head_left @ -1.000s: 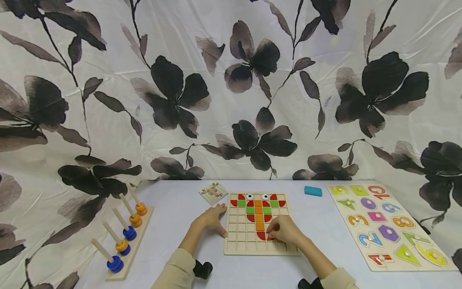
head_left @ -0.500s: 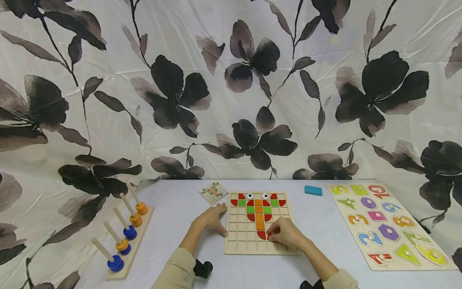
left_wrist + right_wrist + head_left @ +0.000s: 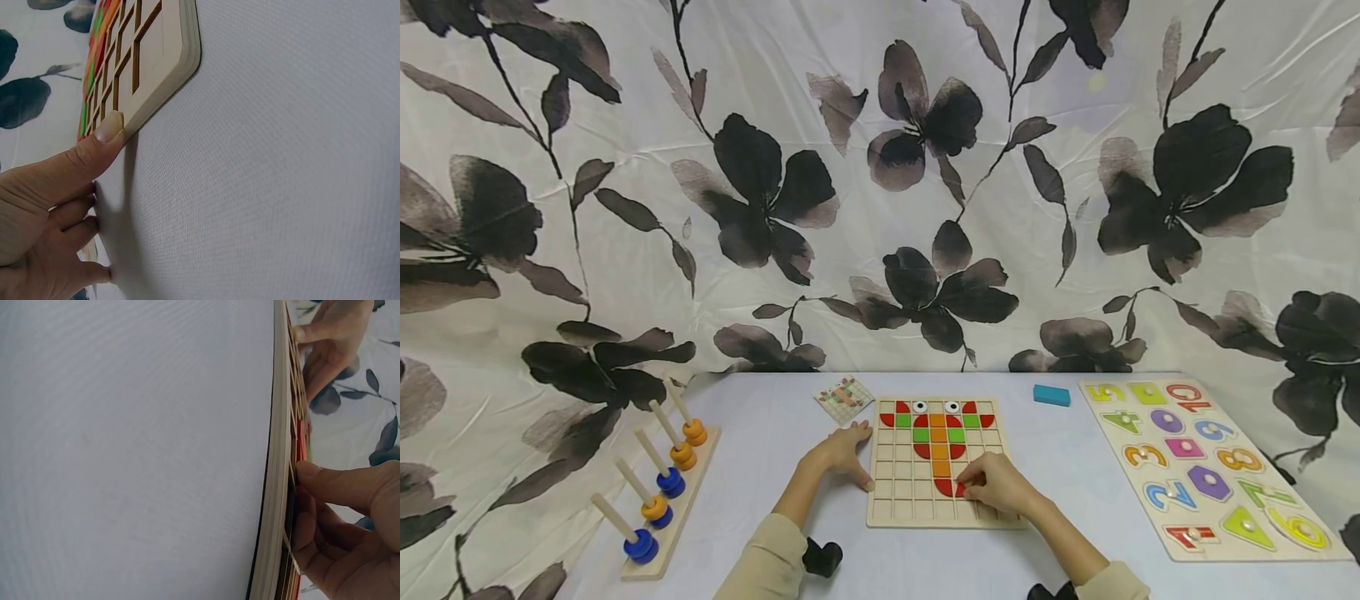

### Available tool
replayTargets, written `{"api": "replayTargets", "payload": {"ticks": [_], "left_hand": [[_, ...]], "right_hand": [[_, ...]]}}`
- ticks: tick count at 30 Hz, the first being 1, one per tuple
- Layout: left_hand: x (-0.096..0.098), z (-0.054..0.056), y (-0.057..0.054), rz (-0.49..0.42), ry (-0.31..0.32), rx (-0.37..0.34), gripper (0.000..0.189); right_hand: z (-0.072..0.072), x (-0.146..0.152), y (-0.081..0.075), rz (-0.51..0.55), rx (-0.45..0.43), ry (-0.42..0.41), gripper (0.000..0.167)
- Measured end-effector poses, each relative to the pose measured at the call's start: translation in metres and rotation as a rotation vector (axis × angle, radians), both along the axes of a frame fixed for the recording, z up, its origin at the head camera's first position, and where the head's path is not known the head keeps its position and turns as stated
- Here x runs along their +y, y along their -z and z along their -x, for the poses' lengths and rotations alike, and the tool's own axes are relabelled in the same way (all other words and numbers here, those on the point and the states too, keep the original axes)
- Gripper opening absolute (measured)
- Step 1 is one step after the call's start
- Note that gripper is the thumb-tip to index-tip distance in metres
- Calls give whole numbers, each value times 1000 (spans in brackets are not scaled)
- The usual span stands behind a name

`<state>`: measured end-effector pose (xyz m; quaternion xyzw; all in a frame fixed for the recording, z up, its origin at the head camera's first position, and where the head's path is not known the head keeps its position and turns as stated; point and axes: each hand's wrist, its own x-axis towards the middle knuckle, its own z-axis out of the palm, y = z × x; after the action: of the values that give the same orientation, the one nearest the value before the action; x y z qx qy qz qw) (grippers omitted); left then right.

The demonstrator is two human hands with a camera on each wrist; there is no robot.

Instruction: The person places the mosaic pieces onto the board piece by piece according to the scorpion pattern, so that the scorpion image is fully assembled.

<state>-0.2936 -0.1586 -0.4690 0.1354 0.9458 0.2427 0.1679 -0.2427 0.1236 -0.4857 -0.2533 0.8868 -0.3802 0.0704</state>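
A square wooden grid board [image 3: 895,504] lies on the white table, with red, green and orange tiles and two eye tiles set in its upper and middle cells. My right hand [image 3: 997,485] is over the lower right of the board, thumb and curled fingers pinching a red quarter-circle tile [image 3: 960,490] beside another red tile [image 3: 943,487] at the foot of the orange column. In the right wrist view the thumb meets the red edge; the fingertips are partly hidden. My left hand [image 3: 842,454] spreads at the board's left side, its thumb [image 3: 109,128] touching the edge.
A pattern card [image 3: 842,400] lies behind the left hand. On the left stands a peg rack [image 3: 658,562] with blue and orange rings; on the right lies a number-and-shape puzzle board [image 3: 1157,521]. A blue block [image 3: 1051,396] sits at the back right, before a floral cloth [image 3: 925,250].
My right hand has shifted slightly right, leaving more of the red tile under its fingertips in sight. The left hand stays at the board's edge.
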Motion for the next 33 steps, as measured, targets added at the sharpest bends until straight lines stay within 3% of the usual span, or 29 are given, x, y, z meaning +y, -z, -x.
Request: {"api": "replayTargets", "payload": {"ticks": [19,33], "left_hand": [[-1,0,2,-8,-3,-4,96],[-1,1,3,-7,0,0,95]], "right_hand": [[0,-7,-2,-23,-26,-2,13],[0,-12,2,-49,34,15,7]]}}
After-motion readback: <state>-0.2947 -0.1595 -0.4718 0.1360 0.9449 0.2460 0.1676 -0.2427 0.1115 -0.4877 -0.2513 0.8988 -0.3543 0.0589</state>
